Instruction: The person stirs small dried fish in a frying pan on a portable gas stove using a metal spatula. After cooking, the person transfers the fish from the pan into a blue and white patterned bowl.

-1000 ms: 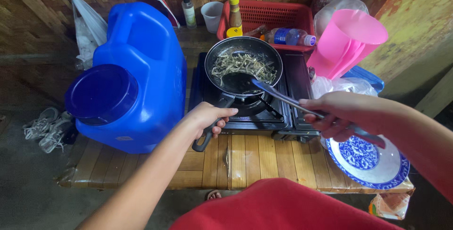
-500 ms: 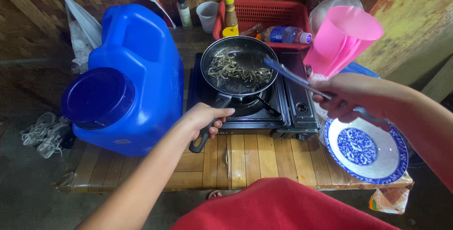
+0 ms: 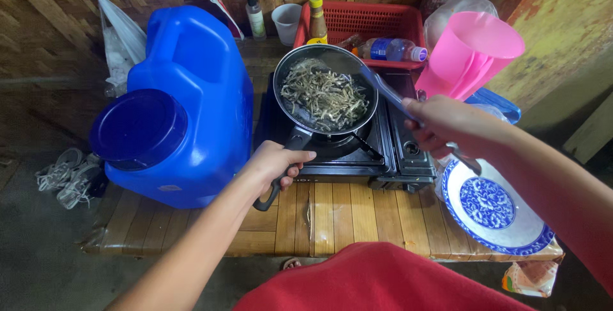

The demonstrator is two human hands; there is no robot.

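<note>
Spatula (image 3: 377, 84) blade now lying at far rim of frying pan (image 3: 324, 87), moved from pan's middle a moment ago; small dried fish (image 3: 325, 97) now spreading wider across pan. Pan sitting on black gas stove (image 3: 396, 151). Left hand (image 3: 274, 164) staying clamped on pan handle, arm reaching forward. Right hand (image 3: 444, 126) gripping spatula handle, fingers curled shut, hovering beyond blue-patterned plate (image 3: 495, 205).

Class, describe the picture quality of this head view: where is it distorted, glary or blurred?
Head view: wide-angle bending stretches the blue water jug and both forearms; soft glare on the jug's cap; the spatula in the right hand is slightly motion-blurred; the pan stays sharp.
</note>
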